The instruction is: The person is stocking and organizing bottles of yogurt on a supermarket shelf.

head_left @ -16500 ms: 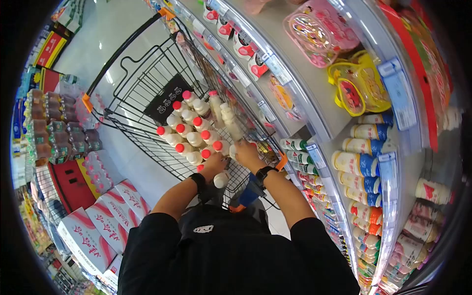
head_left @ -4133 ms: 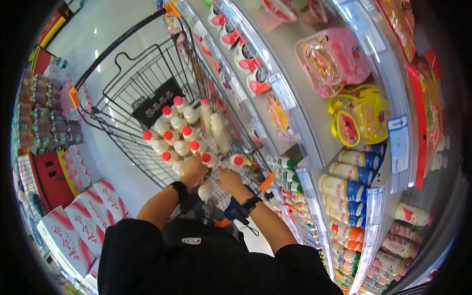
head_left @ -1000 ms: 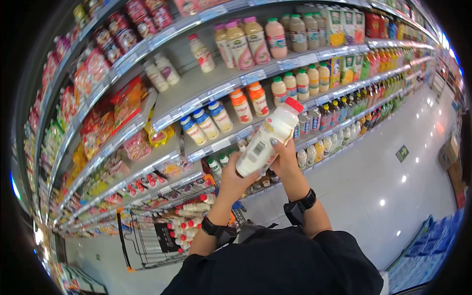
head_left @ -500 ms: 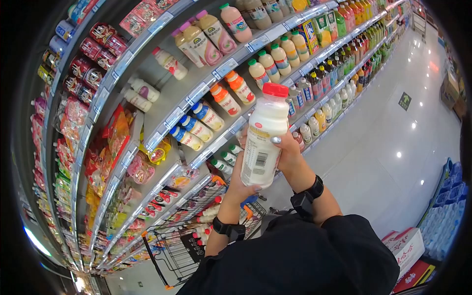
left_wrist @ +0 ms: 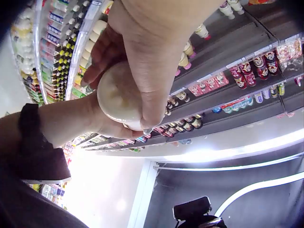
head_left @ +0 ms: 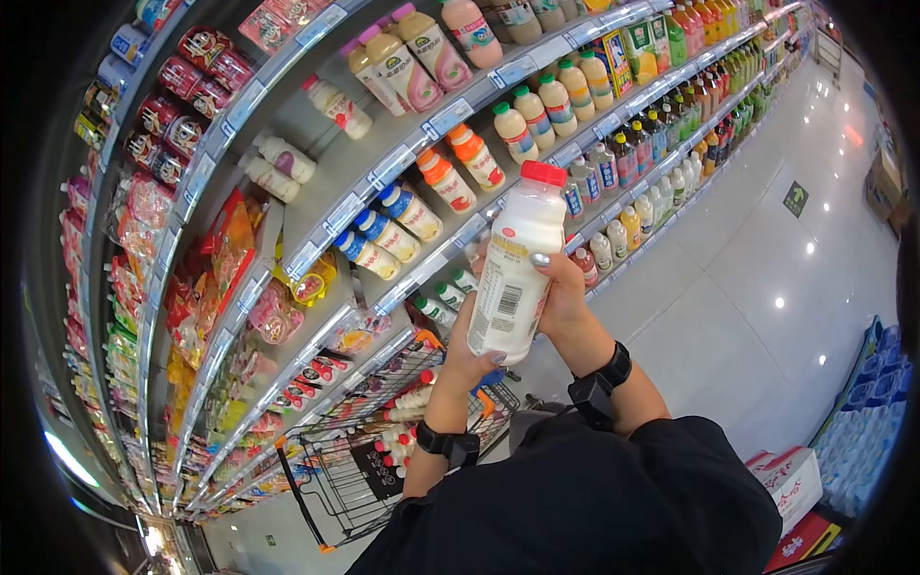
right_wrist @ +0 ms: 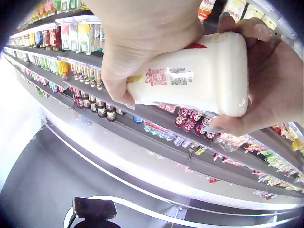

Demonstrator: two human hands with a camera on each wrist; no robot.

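Note:
Both hands hold a large white milk-drink bottle (head_left: pixel 517 268) with a red cap, raised in front of the shelves and leaning slightly. My left hand (head_left: pixel 463 353) grips its base, thumb across the lower edge. Higher up, my right hand (head_left: pixel 565 290) is wrapped round the side, thumb on the label. A barcode and small print face me in the head view. From the left wrist, the round base of the bottle (left_wrist: pixel 118 95) shows between the two hands. The right wrist view shows a QR code on the bottle (right_wrist: pixel 180 78), with the left hand (right_wrist: pixel 278 78) at its bottom end.
A black wire shopping cart (head_left: pixel 331 479) stands at lower left, holding several red-capped bottles (head_left: pixel 395 446). Long shelves (head_left: pixel 450 125) of drinks and snacks run ahead. To the right lie the shiny aisle floor (head_left: pixel 709 287), blue-wrapped water packs (head_left: pixel 867 422) and a white-and-red carton (head_left: pixel 791 484).
Earlier, both hands were down among bottles in the cart; now they hold one bottle up before the shelves. Over the last second, the bottle has turned more upright and the view has swung.

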